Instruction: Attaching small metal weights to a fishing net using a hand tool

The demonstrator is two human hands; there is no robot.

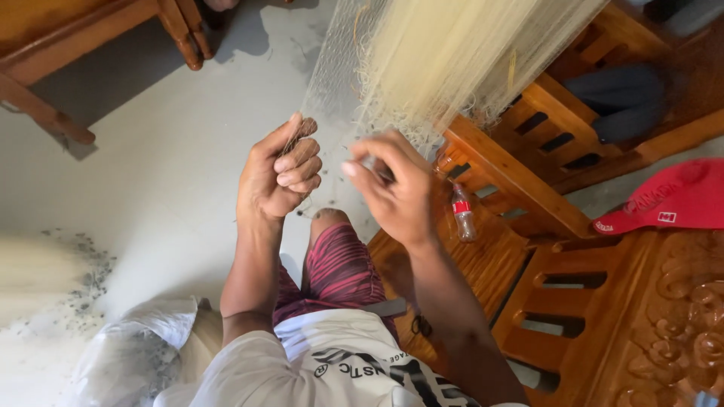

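— Head view first: where does the fishing net (422, 60) lie from the hands?
— Above and ahead of both. It hangs as a pale bunch of fine mesh, its long run slanting from the upper right down toward the hands, the lower edge ending just at the fingers.
— Which hand is nearer?
— Both touch it. The left hand (280, 175) is closed in a fist around a gathered strand of mesh at its lower left edge. The right hand (392, 188) sits just beside it, fingers pinched narrow on something thin and dark; what exactly, I cannot tell.
— Anything around them?
— A wooden bench (528, 188) stands right of the net, with a small plastic bottle (462, 215) on its seat and a red cap (667, 200) farther right. A knee in striped shorts (335, 264) lies below the hands.
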